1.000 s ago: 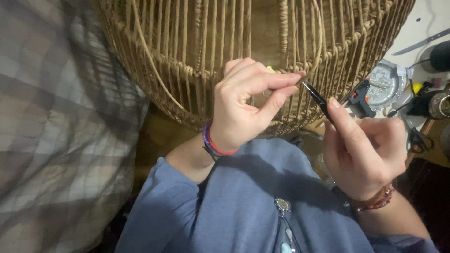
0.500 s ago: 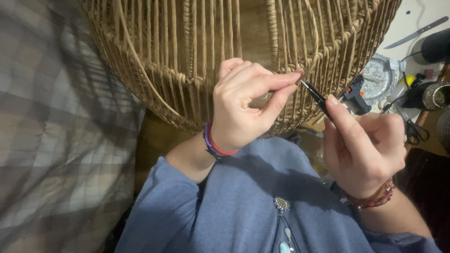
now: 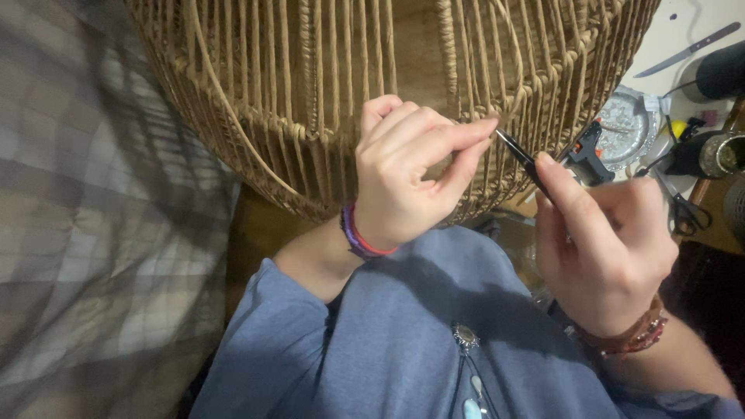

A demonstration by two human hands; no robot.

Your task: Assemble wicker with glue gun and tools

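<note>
A: Wicker basket frame (image 3: 326, 101), tan, made of thin upright strands, fills the top centre of the frame; it curves down toward the person's lap.

B: Where are the hands?

A: The left hand (image 3: 411, 174) sits at centre, curled, thumb and forefinger pinched together against a strand at the frame's lower edge; coloured bands circle its wrist. The right hand (image 3: 609, 248) is at centre right, closed around a slim dark tool (image 3: 521, 155); the tool's tip points up and left, just beside the left forefinger.

B: Does the tip touch the strand?

A: I cannot tell; it is too fine to see.

B: And around them?

A: A blue-grey sweatshirt (image 3: 403, 341) fills the bottom; a checked blanket (image 3: 85, 217) covers the left side; at upper right a bench (image 3: 683, 31) carries a knife (image 3: 687, 49), a round metal dish (image 3: 625, 124) and dark clutter.
</note>
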